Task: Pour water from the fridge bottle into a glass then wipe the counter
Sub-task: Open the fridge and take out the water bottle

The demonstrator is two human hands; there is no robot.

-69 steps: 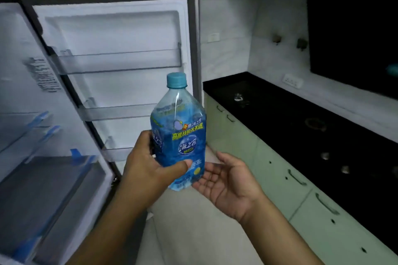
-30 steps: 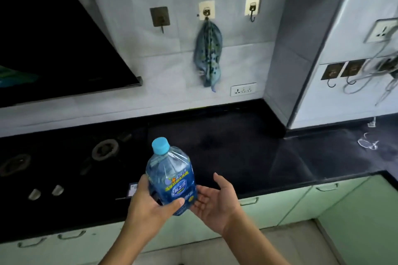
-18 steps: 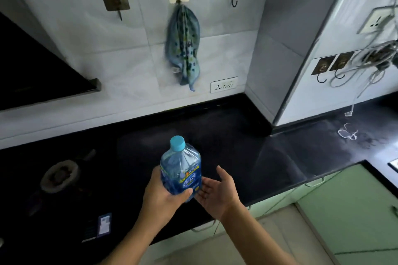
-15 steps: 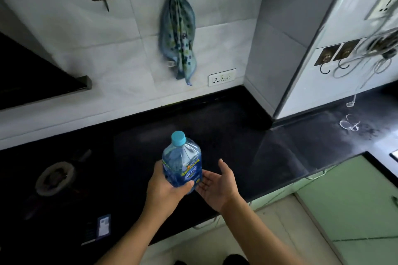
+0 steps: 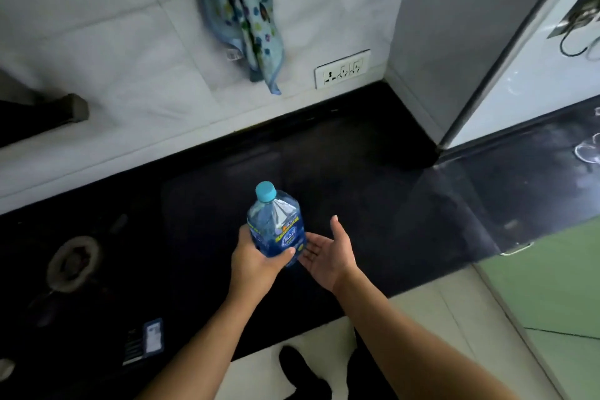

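One left hand [image 5: 256, 265] hides the bottle [image 5: 276, 227] base; cloth [image 5: 240, 10] top cropped.

The cloth [image 5: 238, 10] is cut off at the top edge; the bottle [image 5: 277, 230] label is illegible.

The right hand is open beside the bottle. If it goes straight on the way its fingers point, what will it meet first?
The right hand points its fingers left, toward the blue water bottle held by the left hand. It would probably meet the bottle's lower side first; the fingertips look almost touching it, though depth is unclear.
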